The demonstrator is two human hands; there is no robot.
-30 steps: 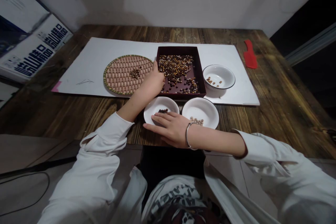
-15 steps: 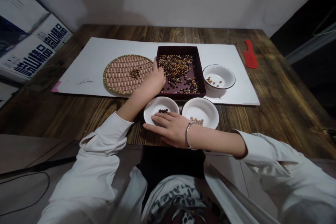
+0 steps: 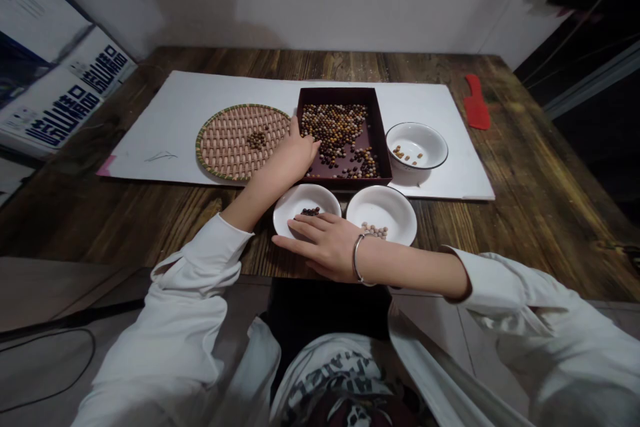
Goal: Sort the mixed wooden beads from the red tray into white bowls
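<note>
My left hand (image 3: 295, 153) is at the left wall of a dark red tray (image 3: 379, 140). One finger lies along the outside of that wall and the thumb reaches over to the inside, so the hand is closed around it. Mixed beads or beans (image 3: 333, 130), brown, tan and dark, fill much of the tray. My right hand (image 3: 323, 240) lies flat with fingers apart over the near rim of a white bowl (image 3: 285, 205) with dark beans (image 3: 310, 211); nothing shows in it. Beside it, a second white bowl (image 3: 387, 203) contains pale beans (image 3: 375, 230), partly behind my right wrist.
A round woven mat (image 3: 225, 140) with a small heap of brown beans (image 3: 257, 139) lies left of the tray. To the right stands a white bowl (image 3: 425, 140) with several tan beans. A red comb-like tool (image 3: 477, 107) lies beyond the white board (image 3: 145, 127). Printed boxes (image 3: 70, 103) stand far left.
My left hand has shifted very slightly, its thumb now reaching a little further over the tray's inside. My right hand and the bowls have stayed put.
</note>
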